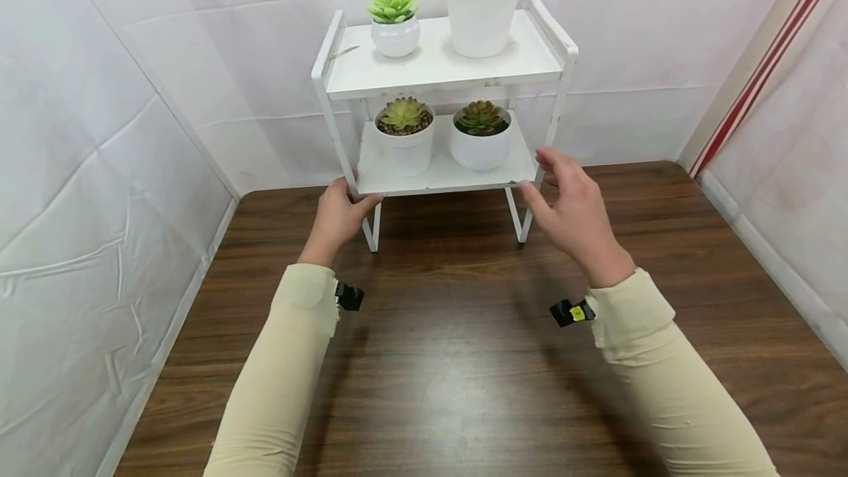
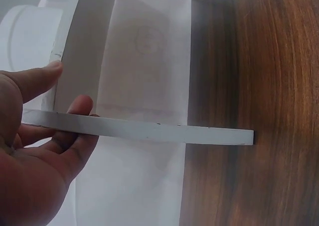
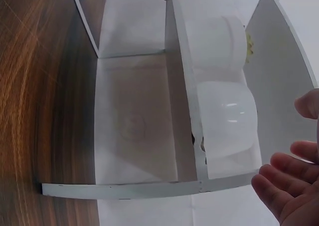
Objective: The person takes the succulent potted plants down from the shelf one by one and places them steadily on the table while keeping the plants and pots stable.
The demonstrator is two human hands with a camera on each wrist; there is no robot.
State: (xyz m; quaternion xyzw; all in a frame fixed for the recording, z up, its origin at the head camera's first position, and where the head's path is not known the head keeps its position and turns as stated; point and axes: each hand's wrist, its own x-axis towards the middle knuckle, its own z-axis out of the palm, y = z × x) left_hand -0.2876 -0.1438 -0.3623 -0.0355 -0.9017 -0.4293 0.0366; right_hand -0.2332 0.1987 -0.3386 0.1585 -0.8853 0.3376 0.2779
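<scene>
A white two-tier shelf (image 1: 440,79) stands at the back of the wooden table. My left hand (image 1: 336,221) grips its left leg at the lower tier, thumb on the front edge and fingers behind the leg in the left wrist view. Beside the right leg is my right hand (image 1: 571,208), its fingers relaxed and spread, with nothing held; in the right wrist view the fingertips (image 3: 261,186) appear close to the frame, and contact is unclear. Two potted succulents, one in a ribbed pot (image 1: 407,146) and one in a rounded bowl (image 1: 481,144), sit on the lower tier.
On the upper tier are a small round succulent pot (image 1: 395,37) and a tall white pot (image 1: 482,9) with a green succulent. White sheeting (image 1: 218,57) hangs behind and at both sides. The brown table (image 1: 450,359) extends in front of the shelf.
</scene>
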